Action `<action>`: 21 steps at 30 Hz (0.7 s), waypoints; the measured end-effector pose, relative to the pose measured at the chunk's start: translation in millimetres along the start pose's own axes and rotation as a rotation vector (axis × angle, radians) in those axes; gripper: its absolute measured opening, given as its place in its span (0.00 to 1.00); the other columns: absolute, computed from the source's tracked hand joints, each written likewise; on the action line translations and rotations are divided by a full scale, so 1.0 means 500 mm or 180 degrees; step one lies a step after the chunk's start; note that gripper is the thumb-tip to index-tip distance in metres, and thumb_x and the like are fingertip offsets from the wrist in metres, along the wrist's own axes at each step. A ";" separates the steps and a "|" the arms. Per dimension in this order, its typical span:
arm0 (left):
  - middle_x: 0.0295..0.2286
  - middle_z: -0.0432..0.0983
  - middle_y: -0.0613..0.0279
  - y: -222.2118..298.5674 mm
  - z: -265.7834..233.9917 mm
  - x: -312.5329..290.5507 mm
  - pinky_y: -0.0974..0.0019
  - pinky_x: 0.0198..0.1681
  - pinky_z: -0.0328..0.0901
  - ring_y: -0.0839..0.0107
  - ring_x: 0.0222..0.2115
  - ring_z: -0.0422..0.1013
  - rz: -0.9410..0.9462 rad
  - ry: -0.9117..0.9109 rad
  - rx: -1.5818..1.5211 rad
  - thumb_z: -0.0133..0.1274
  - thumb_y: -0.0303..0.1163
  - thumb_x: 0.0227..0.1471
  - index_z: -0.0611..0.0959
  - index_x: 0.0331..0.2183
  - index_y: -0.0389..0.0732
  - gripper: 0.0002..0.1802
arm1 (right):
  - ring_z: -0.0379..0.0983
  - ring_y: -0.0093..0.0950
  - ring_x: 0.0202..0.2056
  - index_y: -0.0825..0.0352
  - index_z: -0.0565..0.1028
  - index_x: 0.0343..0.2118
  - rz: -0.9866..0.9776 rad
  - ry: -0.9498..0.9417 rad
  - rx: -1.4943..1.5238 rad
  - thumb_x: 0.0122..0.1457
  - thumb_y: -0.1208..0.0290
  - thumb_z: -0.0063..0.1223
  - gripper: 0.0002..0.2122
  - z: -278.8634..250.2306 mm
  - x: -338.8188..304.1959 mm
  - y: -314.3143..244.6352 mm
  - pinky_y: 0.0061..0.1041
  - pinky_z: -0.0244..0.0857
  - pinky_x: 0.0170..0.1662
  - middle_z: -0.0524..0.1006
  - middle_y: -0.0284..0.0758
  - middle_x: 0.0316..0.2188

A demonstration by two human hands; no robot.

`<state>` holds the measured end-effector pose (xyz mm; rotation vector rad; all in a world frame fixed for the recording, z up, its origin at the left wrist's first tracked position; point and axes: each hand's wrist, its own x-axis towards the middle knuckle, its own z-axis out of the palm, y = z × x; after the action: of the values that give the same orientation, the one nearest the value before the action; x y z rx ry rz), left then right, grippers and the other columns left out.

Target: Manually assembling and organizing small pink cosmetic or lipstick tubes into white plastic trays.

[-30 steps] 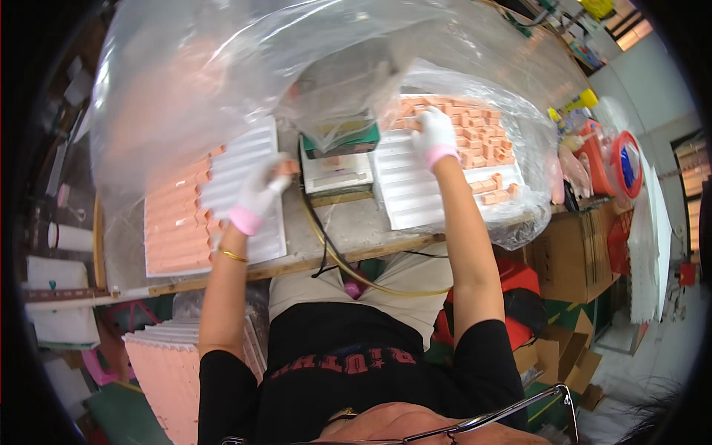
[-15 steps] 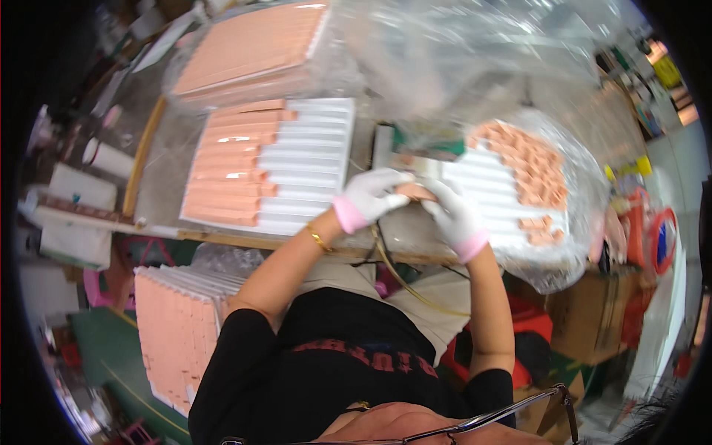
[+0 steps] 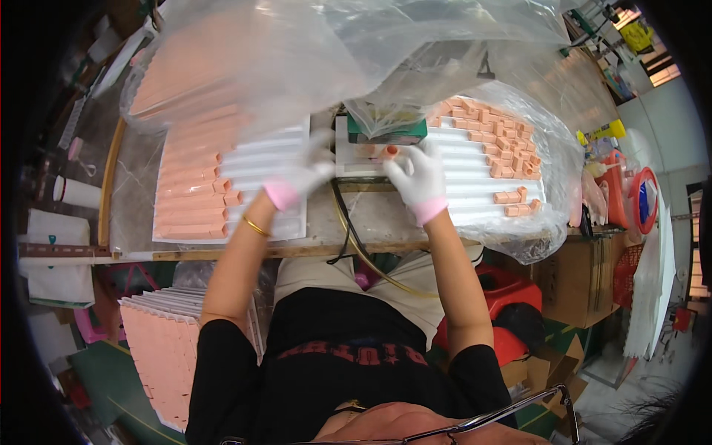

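My right hand, in a white glove with a pink cuff, pinches a small peach-coloured part with a round opening at its top. It is in front of a green and grey bench device. My left hand, gloved the same way, is smeared by motion over the near right part of the left white ridged tray; whether it holds anything does not show. Rows of peach parts fill that tray's left side. On the right ridged tray loose peach pieces are heaped toward the far right.
Clear plastic film hangs over the far table and part of the left tray. A yellowish hose runs off the table's front edge. Stacked trays stand low at left. A red chair and cardboard box are below right.
My hands, together over the table before, are now apart: the left has swung left to the tray, while the right holds the part nearer the device. Film now covers more of the left side.
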<state>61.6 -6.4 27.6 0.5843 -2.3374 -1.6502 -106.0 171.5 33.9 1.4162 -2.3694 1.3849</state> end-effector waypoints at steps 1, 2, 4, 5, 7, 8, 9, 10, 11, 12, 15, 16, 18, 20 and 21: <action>0.43 0.73 0.57 -0.105 -0.076 0.045 0.68 0.49 0.63 0.69 0.44 0.69 -0.0548 0.0195 0.0991 0.50 0.26 0.50 0.66 0.53 0.34 0.27 | 0.66 0.40 0.43 0.67 0.78 0.32 -0.0016 -0.0008 0.0010 0.45 0.68 0.60 0.11 0.012 0.017 0.000 0.35 0.62 0.47 0.71 0.45 0.40; 0.42 0.74 0.53 -0.105 -0.112 0.056 0.65 0.49 0.64 0.64 0.44 0.69 0.0766 0.1263 0.1694 0.49 0.27 0.50 0.72 0.49 0.35 0.22 | 0.66 0.41 0.44 0.67 0.78 0.31 -0.0106 0.0035 -0.0114 0.45 0.68 0.60 0.11 0.007 0.024 0.030 0.34 0.62 0.48 0.71 0.45 0.40; 0.41 0.73 0.50 -0.146 -0.228 0.089 0.58 0.49 0.62 0.50 0.44 0.67 0.0351 0.1639 0.2879 0.50 0.32 0.48 0.75 0.46 0.41 0.20 | 0.66 0.42 0.44 0.66 0.78 0.30 -0.0376 -0.0085 -0.0260 0.44 0.66 0.60 0.11 0.025 0.038 0.055 0.35 0.61 0.48 0.72 0.44 0.40; 0.43 0.72 0.51 -0.127 -0.236 0.102 0.58 0.52 0.60 0.52 0.47 0.64 -0.0145 0.1587 0.3087 0.50 0.31 0.47 0.77 0.43 0.41 0.18 | 0.66 0.42 0.44 0.66 0.78 0.29 -0.0431 -0.0204 -0.0399 0.44 0.66 0.60 0.11 0.033 0.035 0.071 0.35 0.61 0.48 0.72 0.44 0.40; 0.40 0.74 0.54 -0.239 -0.344 0.070 0.57 0.50 0.60 0.53 0.46 0.65 0.0420 0.1661 0.4072 0.51 0.30 0.45 0.78 0.41 0.43 0.17 | 0.66 0.42 0.45 0.65 0.77 0.32 -0.0413 -0.0148 -0.0481 0.44 0.64 0.59 0.13 0.057 0.038 0.034 0.36 0.61 0.49 0.72 0.42 0.41; 0.39 0.74 0.54 -0.258 -0.363 0.065 0.57 0.50 0.60 0.53 0.45 0.65 0.0519 0.1281 0.4386 0.51 0.29 0.44 0.77 0.41 0.44 0.17 | 0.66 0.42 0.45 0.64 0.76 0.34 -0.0287 -0.0056 -0.0366 0.43 0.64 0.60 0.15 0.058 0.035 0.030 0.37 0.60 0.50 0.72 0.42 0.42; 0.38 0.74 0.54 -0.229 -0.338 0.072 0.57 0.49 0.60 0.54 0.44 0.65 0.0449 0.1076 0.4270 0.52 0.28 0.43 0.77 0.41 0.44 0.18 | 0.66 0.42 0.45 0.64 0.76 0.36 -0.0137 0.0056 -0.0287 0.43 0.64 0.60 0.16 0.044 0.029 0.042 0.37 0.60 0.50 0.72 0.41 0.42; 0.36 0.73 0.54 -0.194 -0.325 0.073 0.57 0.49 0.61 0.54 0.43 0.65 0.0350 0.0890 0.4183 0.52 0.27 0.42 0.76 0.41 0.45 0.19 | 0.67 0.44 0.44 0.66 0.75 0.38 -0.0291 0.0171 -0.0481 0.44 0.63 0.61 0.18 0.021 0.028 0.072 0.36 0.63 0.47 0.72 0.45 0.41; 0.36 0.73 0.54 -0.192 -0.324 0.071 0.57 0.49 0.61 0.54 0.43 0.65 0.0381 0.0882 0.4162 0.52 0.27 0.42 0.76 0.41 0.45 0.19 | 0.67 0.44 0.43 0.66 0.75 0.37 -0.0241 0.0229 -0.0816 0.44 0.64 0.61 0.17 -0.016 0.031 0.085 0.36 0.63 0.46 0.72 0.45 0.41; 0.34 0.73 0.54 -0.195 -0.324 0.070 0.58 0.48 0.61 0.55 0.42 0.66 0.0490 0.1068 0.4169 0.53 0.26 0.41 0.77 0.39 0.45 0.18 | 0.68 0.43 0.43 0.66 0.75 0.36 -0.0188 0.0278 -0.1146 0.45 0.64 0.60 0.16 -0.065 0.030 0.103 0.36 0.64 0.45 0.72 0.45 0.41; 0.32 0.73 0.54 -0.170 -0.309 0.062 0.57 0.47 0.61 0.55 0.41 0.66 0.0680 0.1343 0.4041 0.55 0.26 0.38 0.77 0.36 0.43 0.16 | 0.68 0.42 0.42 0.65 0.77 0.34 0.1016 0.0486 -0.2428 0.45 0.65 0.59 0.14 -0.178 0.010 0.194 0.38 0.63 0.46 0.72 0.44 0.41; 0.32 0.73 0.54 -0.158 -0.304 0.060 0.56 0.46 0.61 0.54 0.40 0.67 0.0776 0.1452 0.3924 0.57 0.26 0.37 0.77 0.35 0.42 0.17 | 0.67 0.42 0.42 0.65 0.77 0.34 0.1407 0.0476 -0.3123 0.45 0.66 0.58 0.13 -0.201 0.005 0.214 0.38 0.62 0.47 0.72 0.44 0.41; 0.33 0.74 0.55 -0.176 -0.301 0.053 0.57 0.45 0.62 0.55 0.39 0.67 0.0670 0.1685 0.3637 0.57 0.29 0.40 0.77 0.36 0.41 0.16 | 0.66 0.43 0.44 0.65 0.75 0.36 0.1815 -0.0436 -0.3314 0.45 0.64 0.59 0.15 -0.215 0.009 0.227 0.39 0.60 0.50 0.71 0.45 0.42; 0.33 0.73 0.56 -0.167 -0.265 0.041 0.60 0.44 0.63 0.59 0.37 0.68 0.0542 0.2005 0.2541 0.56 0.29 0.44 0.76 0.36 0.39 0.14 | 0.68 0.40 0.44 0.65 0.75 0.37 0.0939 0.0134 -0.3282 0.46 0.65 0.59 0.15 -0.216 -0.017 0.267 0.37 0.62 0.48 0.72 0.44 0.41; 0.32 0.72 0.57 -0.122 -0.198 0.039 0.63 0.43 0.63 0.62 0.36 0.69 0.0481 0.2122 0.1749 0.55 0.27 0.45 0.75 0.37 0.37 0.13 | 0.69 0.37 0.43 0.66 0.74 0.37 0.0122 0.0749 -0.3224 0.47 0.65 0.59 0.15 -0.204 -0.028 0.281 0.36 0.63 0.47 0.73 0.42 0.40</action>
<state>95.5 -116.9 3.5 0.8632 -2.2034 -0.5831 -237.7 278.6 -4.5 0.8410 -2.3300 0.1835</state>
